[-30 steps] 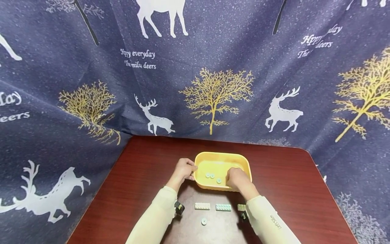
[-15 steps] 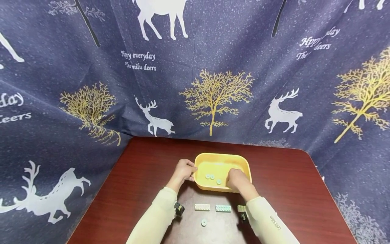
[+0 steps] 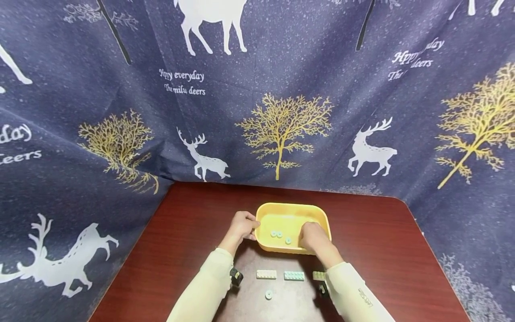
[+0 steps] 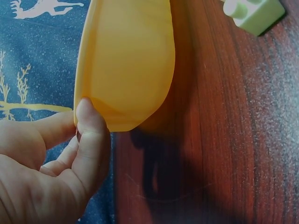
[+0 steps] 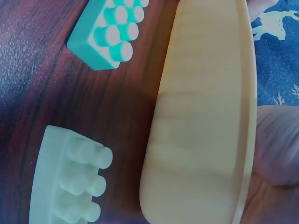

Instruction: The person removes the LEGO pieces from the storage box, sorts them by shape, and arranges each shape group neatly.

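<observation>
A yellow plastic tub [image 3: 287, 219] stands on the table. My left hand [image 3: 243, 225] pinches its left rim; the left wrist view shows thumb and fingers [image 4: 91, 135] meeting at the edge. My right hand [image 3: 313, 235] reaches into the tub's right side over the near wall [image 5: 201, 116], fingers downward. Its fingertips are hidden, so I cannot tell what they hold. On the tub floor lie two small pale-green rings [image 3: 276, 234] side by side, and a third ring [image 3: 288, 240] nearer the right hand.
In front of the tub lie a cream building brick [image 3: 266, 274], a turquoise one [image 3: 294, 276] and a pale green one [image 3: 318, 276], partly behind the right sleeve. Another ring [image 3: 268, 295] sits closer to me. A patterned blue cloth [image 3: 225, 89] hangs behind the table [image 3: 382, 232].
The head view has tilted slightly, so the scene sits a little lower. Both hands, the tub and the rings keep their places.
</observation>
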Demonstrator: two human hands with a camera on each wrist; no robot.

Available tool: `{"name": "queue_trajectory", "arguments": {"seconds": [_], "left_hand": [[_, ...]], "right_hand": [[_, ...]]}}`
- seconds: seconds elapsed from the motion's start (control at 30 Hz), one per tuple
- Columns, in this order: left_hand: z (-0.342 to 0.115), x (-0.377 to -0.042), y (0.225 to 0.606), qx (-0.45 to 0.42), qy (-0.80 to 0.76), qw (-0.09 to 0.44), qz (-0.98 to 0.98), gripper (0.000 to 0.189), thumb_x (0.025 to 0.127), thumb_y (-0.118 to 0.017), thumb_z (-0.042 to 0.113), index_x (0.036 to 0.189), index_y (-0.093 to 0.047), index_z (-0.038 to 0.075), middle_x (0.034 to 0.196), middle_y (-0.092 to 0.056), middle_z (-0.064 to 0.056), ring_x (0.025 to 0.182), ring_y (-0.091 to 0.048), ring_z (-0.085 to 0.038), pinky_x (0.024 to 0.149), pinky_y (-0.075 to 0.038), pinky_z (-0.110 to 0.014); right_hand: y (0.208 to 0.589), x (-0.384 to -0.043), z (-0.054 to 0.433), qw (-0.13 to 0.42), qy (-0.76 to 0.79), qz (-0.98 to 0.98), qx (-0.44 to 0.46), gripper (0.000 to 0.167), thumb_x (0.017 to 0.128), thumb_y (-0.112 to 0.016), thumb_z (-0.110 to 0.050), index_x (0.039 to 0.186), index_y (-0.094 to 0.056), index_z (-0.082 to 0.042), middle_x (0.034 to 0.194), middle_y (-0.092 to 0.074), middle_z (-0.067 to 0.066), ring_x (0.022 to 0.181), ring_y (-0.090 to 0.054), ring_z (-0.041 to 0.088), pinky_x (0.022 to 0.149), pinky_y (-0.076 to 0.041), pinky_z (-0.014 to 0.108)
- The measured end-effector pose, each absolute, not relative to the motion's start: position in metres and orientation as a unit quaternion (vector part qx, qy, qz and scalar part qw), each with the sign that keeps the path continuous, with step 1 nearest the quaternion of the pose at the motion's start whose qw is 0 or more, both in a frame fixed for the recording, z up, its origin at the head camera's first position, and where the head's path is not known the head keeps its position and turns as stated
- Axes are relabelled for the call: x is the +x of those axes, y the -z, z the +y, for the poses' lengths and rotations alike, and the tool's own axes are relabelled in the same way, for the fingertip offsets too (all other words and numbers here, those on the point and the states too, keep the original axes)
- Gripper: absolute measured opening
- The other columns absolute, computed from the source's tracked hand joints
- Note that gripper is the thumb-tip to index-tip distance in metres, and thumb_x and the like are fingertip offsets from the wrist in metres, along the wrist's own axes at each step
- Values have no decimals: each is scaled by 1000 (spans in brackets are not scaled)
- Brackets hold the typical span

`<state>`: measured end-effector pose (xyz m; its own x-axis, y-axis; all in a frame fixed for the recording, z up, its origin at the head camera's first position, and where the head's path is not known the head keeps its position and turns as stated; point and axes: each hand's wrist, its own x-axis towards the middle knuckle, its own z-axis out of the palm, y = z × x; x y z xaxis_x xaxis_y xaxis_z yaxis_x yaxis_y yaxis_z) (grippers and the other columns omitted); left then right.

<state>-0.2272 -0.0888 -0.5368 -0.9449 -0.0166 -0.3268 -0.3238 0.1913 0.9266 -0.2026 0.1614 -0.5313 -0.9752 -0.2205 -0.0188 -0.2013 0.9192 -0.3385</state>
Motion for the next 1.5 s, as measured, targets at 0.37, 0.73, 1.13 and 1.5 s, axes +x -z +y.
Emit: {"name": "queue_trajectory", "arguments": {"seconds": [0.37, 0.73, 1.13, 1.5], "left_hand": [[-88, -226, 535, -107, -636, 125, 754, 14, 91, -69, -3, 101, -61, -8, 77, -59, -13, 53, -59, -17, 46, -61, -27], [-87, -229, 529, -104, -630, 118, 760, 16, 91, -70, -3, 102, -61, -9, 81, -59, -14, 56, -60, -20, 46, -61, -27], [-87, -229, 529, -104, -631, 118, 760, 16, 91, -70, -3, 102, -61, -9, 79, -60, -15, 54, -58, -18, 45, -61, -26], [-88, -224, 531, -108, -633, 123, 757, 17, 91, -70, -3, 104, -60, -10, 79, -58, -13, 54, -58, -18, 44, -60, -25]], "right_hand": [[526, -195, 160, 13, 206, 974, -92, 9, 78, -81, -12, 80, -73, -10, 87, -72, 6, 87, -67, 27, 82, -60, 44], [514, -184, 160, -37, 241, 964, -102, 22, 72, -89, -10, 89, -76, -7, 88, -65, 7, 87, -63, 27, 82, -59, 43], [506, -168, 165, -79, 261, 956, -108, 27, 71, -82, 2, 96, -76, -6, 91, -67, 6, 80, -63, 19, 76, -60, 38], [507, -143, 152, -100, 276, 949, -115, 20, 75, -81, -8, 94, -74, -10, 86, -67, 4, 75, -63, 16, 68, -57, 34]]}}
